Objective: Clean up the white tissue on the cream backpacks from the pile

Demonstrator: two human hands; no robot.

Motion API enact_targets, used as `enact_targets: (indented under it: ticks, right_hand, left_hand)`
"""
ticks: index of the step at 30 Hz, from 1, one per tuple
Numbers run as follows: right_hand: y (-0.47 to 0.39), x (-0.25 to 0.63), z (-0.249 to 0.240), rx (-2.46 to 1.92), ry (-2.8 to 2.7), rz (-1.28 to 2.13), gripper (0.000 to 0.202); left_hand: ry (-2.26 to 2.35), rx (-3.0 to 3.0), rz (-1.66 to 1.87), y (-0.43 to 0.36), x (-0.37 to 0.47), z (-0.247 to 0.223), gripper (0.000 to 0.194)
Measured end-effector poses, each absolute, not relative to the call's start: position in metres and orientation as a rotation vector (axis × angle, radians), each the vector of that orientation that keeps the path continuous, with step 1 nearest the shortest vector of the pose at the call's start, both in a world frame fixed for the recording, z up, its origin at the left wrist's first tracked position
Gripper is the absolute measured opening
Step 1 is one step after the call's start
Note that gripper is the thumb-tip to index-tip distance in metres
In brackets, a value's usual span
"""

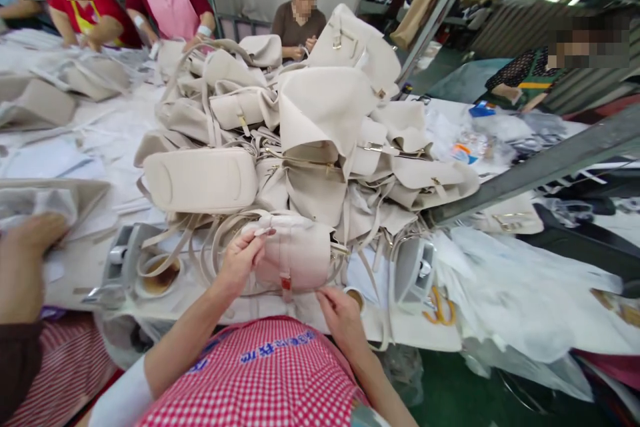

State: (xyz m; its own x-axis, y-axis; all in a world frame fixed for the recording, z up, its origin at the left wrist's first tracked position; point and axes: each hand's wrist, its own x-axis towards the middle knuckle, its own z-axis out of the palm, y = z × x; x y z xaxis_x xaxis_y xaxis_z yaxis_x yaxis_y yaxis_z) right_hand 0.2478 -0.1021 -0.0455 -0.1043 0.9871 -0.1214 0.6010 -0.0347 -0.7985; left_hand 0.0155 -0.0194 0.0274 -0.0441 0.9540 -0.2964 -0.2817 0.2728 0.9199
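A cream leather handbag with a flap and strap (295, 253) lies at the near edge of a white-topped table (425, 339), before the wearer's red-and-white checked apron (290, 380). Over it, the left hand (243, 260) pinches a small pale piece (263, 231), too blurred to name. The right hand (344, 313) is at the bag's near right corner, fingertips drawn narrow; whether they grip anything I cannot tell. Beyond rises a heap of similar cream leather bags (320, 100). A white bowl of brown liquid (160, 275) stands near left; yellow-handled scissors (440, 307) lie near right, beside crumpled translucent plastic sheeting (520, 280). A grey metal post (440, 13) slants up at far right. Co-workers sit or stand around the far side; green floor (450, 387) shows below right.
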Motion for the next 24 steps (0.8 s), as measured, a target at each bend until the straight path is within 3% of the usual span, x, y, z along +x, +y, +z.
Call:
enact_targets:
  ticks: [3,6,11,16,24]
  right_hand:
    - [-0.126,0.29,-0.084,-2.086,-1.889,0.398,0.029]
    - [-0.144,0.311,-0.125,-2.289,-2.001,0.084,0.032]
    - [-0.142,0.326,-0.158,-2.125,-1.949,0.28,0.028]
    - [-0.094,0.347,-0.166,-2.04,-1.701,0.336,0.051]
    - [-0.042,0.368,-0.171,-2.226,-1.721,0.231,0.033]
  left_hand:
    - [1.164,0.753,1.118,-0.02,0.014,0.026,0.048]
    - [1.171,0.759,1.072,-0.023,0.014,0.022,0.048]
    - [1.203,0.798,1.036,-0.02,0.014,0.025,0.047]
    - [1.235,0.776,1.051,-0.018,0.015,0.029,0.048]
    - [1.275,0.767,1.073,-0.022,0.017,0.029,0.045]
